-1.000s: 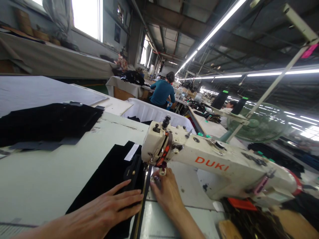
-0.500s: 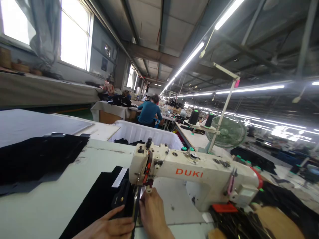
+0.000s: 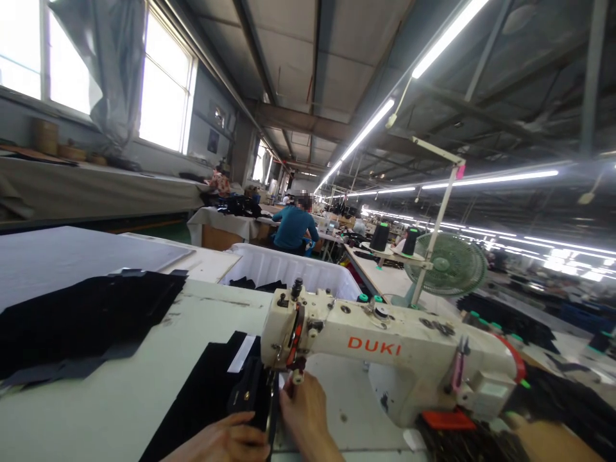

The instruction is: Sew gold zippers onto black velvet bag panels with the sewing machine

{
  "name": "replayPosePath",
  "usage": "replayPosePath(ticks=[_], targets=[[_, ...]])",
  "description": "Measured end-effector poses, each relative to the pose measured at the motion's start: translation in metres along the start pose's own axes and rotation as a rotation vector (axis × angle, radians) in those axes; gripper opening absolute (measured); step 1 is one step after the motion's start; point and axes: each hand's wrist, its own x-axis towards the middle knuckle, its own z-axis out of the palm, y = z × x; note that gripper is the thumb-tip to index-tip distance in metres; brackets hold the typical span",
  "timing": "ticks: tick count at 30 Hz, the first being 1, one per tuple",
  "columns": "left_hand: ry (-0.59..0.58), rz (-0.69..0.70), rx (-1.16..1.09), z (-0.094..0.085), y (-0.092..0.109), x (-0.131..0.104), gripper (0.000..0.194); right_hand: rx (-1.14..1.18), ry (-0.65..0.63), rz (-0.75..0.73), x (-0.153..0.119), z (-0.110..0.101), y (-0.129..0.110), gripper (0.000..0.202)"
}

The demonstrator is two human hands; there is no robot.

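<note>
Fabric [image 3: 199, 391] lies at sewing machine's [image 3: 332, 333] left end under left hand [image 3: 224, 444], fingers outstretched; right hand [image 3: 308, 412] curled, grip unclear

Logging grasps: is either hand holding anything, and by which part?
Left hand lies on the black fabric, no closed grip visible. Right hand, at the sewing machine, is partly hidden; what it holds, if anything, cannot be told.

We've got white glare blasting through the windows [image 3: 166, 96] at left, tube lights [image 3: 450, 38] burning below a dim ceiling [image 3: 543, 83], black cloth [image 3: 202, 391] beside the sewing machine [image 3: 418, 346] showing little detail, far right blurring.
</note>
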Motion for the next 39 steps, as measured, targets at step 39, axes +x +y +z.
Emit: replayPosePath(ticks=[39], targets=[[-0.273,-0.217,0.029,-0.081,0.051,0.003,0.066,0.085,-0.056,-0.591,-0.033,-0.010,0.023,0.047]])
